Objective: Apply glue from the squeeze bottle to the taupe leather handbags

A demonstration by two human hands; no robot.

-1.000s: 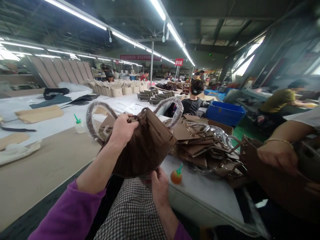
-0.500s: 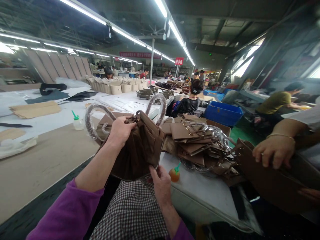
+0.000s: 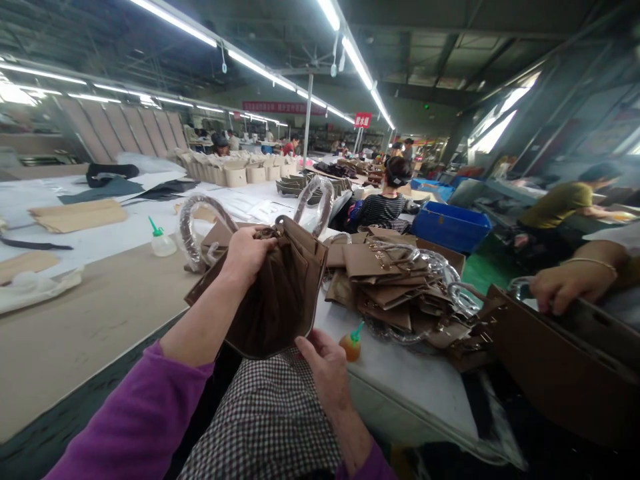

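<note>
Brown, with plastic-wrapped handles [image 3: 328, 201], the bag [image 3: 283, 300] is held up above the checked cloth [image 3: 265, 413] on the lap, the left hand's [image 3: 245, 259] fingers closed on its upper edge. At its lower edge are the right hand's [image 3: 327, 370] thumb and fingers, though whether they pinch it I cannot tell. Compared with a second ago, the right-side handle leans less toward the pile of bags [image 3: 387, 280] and stands more upright.

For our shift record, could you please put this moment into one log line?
left hand: gripping brown bag near its top; right hand: holding its lower edge; orange bottle: near bag pile
</note>
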